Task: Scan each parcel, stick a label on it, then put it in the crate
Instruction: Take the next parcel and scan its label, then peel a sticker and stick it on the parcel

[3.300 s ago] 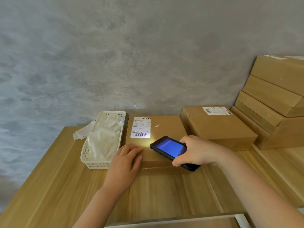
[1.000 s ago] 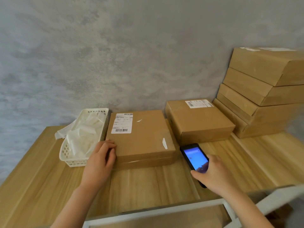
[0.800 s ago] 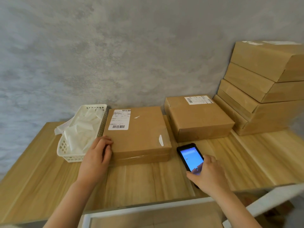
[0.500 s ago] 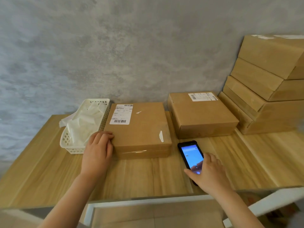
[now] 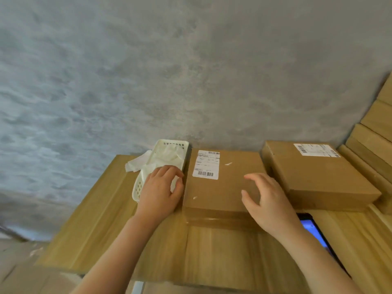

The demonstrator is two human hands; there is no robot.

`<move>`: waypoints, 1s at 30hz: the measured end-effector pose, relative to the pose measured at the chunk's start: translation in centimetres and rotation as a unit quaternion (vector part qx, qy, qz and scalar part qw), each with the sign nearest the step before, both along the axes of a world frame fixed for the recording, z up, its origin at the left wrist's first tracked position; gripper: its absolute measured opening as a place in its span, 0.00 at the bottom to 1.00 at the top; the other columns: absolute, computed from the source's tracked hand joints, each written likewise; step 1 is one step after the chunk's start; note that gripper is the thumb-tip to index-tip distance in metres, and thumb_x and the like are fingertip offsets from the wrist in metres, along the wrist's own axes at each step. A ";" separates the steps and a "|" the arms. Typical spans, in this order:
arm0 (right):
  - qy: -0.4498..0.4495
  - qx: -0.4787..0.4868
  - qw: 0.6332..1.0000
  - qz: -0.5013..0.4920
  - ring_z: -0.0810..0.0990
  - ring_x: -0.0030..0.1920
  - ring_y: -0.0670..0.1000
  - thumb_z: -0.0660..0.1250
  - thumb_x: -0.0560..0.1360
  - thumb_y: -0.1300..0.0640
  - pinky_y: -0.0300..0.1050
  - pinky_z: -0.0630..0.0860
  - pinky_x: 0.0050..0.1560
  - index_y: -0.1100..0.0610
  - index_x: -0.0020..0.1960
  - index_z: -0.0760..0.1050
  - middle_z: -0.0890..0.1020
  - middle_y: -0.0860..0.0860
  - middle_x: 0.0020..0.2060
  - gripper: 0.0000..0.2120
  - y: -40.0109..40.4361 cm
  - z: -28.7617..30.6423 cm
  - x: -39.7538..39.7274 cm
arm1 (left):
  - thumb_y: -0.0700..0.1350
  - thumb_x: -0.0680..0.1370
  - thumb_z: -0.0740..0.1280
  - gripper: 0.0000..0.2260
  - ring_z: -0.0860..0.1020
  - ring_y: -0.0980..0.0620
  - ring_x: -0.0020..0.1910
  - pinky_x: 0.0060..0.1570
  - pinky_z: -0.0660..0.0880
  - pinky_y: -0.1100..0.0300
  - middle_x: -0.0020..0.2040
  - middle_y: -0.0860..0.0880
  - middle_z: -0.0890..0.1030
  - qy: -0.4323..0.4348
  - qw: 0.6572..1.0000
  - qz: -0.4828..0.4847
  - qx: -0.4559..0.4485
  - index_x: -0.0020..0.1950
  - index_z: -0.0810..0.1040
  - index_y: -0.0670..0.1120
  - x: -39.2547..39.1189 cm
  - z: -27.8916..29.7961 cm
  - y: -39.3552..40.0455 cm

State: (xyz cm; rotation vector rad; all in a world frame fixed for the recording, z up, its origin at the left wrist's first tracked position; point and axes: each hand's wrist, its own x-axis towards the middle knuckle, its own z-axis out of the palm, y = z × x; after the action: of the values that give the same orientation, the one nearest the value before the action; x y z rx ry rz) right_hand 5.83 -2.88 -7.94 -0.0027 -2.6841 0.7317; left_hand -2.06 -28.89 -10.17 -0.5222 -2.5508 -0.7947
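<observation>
Parcel (image 5: 220, 183) lies flat on the table (image 5: 101, 213), label (image 5: 205, 164) at its far-left corner. From left: white basket (image 5: 167, 145) of papers, left hand (image 5: 159, 192) over its near end — grip loose, contents unclear. Right hand (image 5: 267, 200) hovers over the parcel's right edge — fingers spread, holding nothing. Scanner (image 5: 316, 232) lies beyond, screen lit.

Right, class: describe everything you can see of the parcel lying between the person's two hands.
The parcel is a flat, square brown cardboard box lying level on the wooden table. A white printed label with barcodes sits at its far left corner; small pale flecks mark the top. A glossy strip, perhaps tape, runs along the near side. The right hand reaches over its near right corner, fingers spread. The left hand lies at its left edge, over the white basket.
</observation>
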 end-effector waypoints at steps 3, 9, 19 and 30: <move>-0.020 0.000 0.999 0.046 0.72 0.66 0.45 0.65 0.79 0.49 0.44 0.71 0.65 0.49 0.67 0.72 0.74 0.43 0.65 0.17 -4.8 1.0 -3.8 | 0.48 0.80 0.62 0.08 0.75 0.55 0.45 0.45 0.71 0.60 0.53 0.58 0.78 -0.008 1.000 0.015 0.026 0.55 0.79 0.51 -2.7 0.8 -4.0; -0.093 0.002 0.988 0.122 0.69 0.65 0.44 0.61 0.80 0.43 0.41 0.71 0.63 0.42 0.67 0.70 0.72 0.39 0.64 0.16 -12.8 0.3 -10.5 | 0.43 0.79 0.64 0.06 0.77 0.53 0.50 0.41 0.69 0.61 0.50 0.55 0.78 -0.080 0.995 0.043 0.041 0.54 0.78 0.51 -11.4 -0.7 -12.8; -0.108 0.108 0.984 0.093 0.61 0.70 0.41 0.59 0.79 0.44 0.42 0.58 0.72 0.45 0.69 0.70 0.71 0.38 0.65 0.19 -16.3 -3.6 -12.8 | 0.46 0.82 0.60 0.18 0.67 0.48 0.71 0.66 0.68 0.54 0.71 0.52 0.73 -0.185 0.969 -0.004 -0.161 0.72 0.71 0.50 -17.9 -7.0 -15.5; -0.098 0.093 0.989 0.068 0.61 0.65 0.36 0.61 0.80 0.45 0.34 0.55 0.63 0.45 0.66 0.72 0.64 0.33 0.57 0.16 -16.4 -3.3 -12.8 | 0.49 0.79 0.64 0.06 0.77 0.51 0.36 0.32 0.73 0.58 0.39 0.54 0.79 -0.109 0.986 0.080 -0.097 0.45 0.76 0.49 -18.9 -7.3 -15.8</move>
State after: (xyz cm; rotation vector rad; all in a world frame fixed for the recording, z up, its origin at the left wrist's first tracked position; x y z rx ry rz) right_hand -6.95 -19.31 -11.29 0.1644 -2.9549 0.5410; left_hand -20.93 -44.68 -17.51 -0.2967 -2.8488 -0.5783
